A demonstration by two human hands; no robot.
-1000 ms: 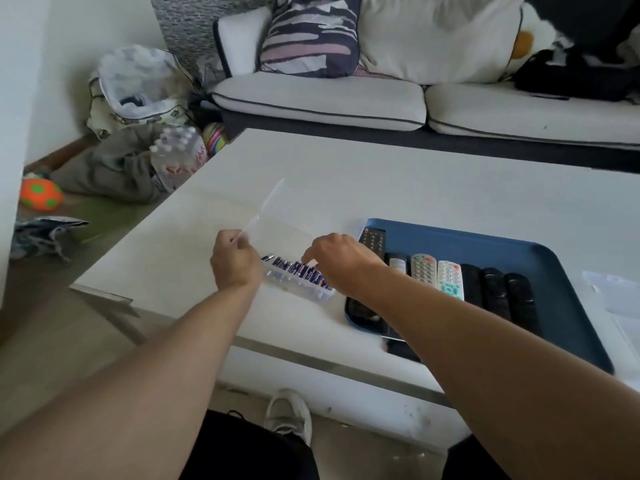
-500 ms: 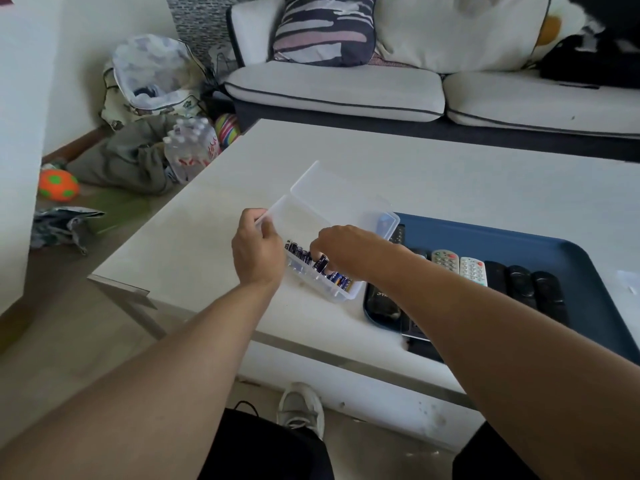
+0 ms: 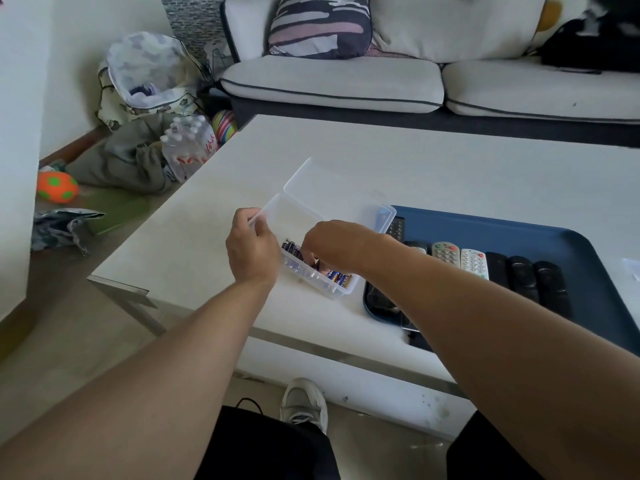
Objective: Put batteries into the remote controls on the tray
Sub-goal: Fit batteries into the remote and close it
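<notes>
A clear plastic box (image 3: pixel 304 216) lies open on the white table (image 3: pixel 433 168), its lid (image 3: pixel 339 192) folded back. A row of batteries (image 3: pixel 341 278) lies along its near side. My left hand (image 3: pixel 251 247) pinches the box's left edge. My right hand (image 3: pixel 336 245) reaches down into the box with fingers curled among the batteries; what the fingertips hold is hidden. To the right, a blue tray (image 3: pixel 519 230) carries several remote controls, two light ones (image 3: pixel 460 259) and dark ones (image 3: pixel 533 282).
A sofa (image 3: pixel 415 81) with cushions stands behind the table. On the floor at left lie a pack of water bottles (image 3: pixel 188 143), a bag (image 3: pixel 145 74), cloth and balls (image 3: pixel 57 187). The table's near edge runs just under my forearms. My shoe (image 3: pixel 304 401) shows below.
The lid has swung fully open and lies back on the table. My right hand has dipped into the box among the batteries. My left hand still holds the box's edge.
</notes>
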